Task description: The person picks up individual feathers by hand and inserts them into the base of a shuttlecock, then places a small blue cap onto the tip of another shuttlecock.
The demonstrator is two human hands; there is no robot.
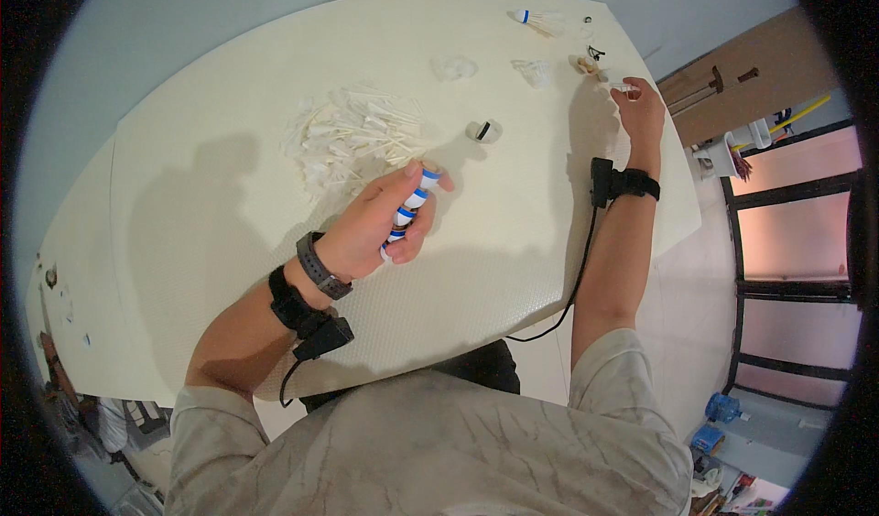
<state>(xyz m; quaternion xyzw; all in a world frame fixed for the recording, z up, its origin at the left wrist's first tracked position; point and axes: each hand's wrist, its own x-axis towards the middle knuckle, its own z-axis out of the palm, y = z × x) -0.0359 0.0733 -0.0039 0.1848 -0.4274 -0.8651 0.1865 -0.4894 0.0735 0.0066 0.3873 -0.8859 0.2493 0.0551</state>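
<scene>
My left hand (362, 223) is wrapped round a row of shuttlecock cork bases (405, 212), white with blue bands, over the middle of the table. Beside that hand lies a loose pile of white feathers (352, 141). Out at the right edge of the table, my right hand (642, 111) pinches a small clear piece (626, 86), too small to name exactly. Just left of its fingertips are some small brownish bits (583, 65). A small white-and-black piece (484, 132) sits between my two hands.
A whole shuttlecock (536, 20) lies at the far right of the white table (494, 278). Two small whitish heaps (454, 67) (530, 73) rest nearer, with small dark bits (596, 54) by the right edge. A cable (579, 278) hangs from my right wrist.
</scene>
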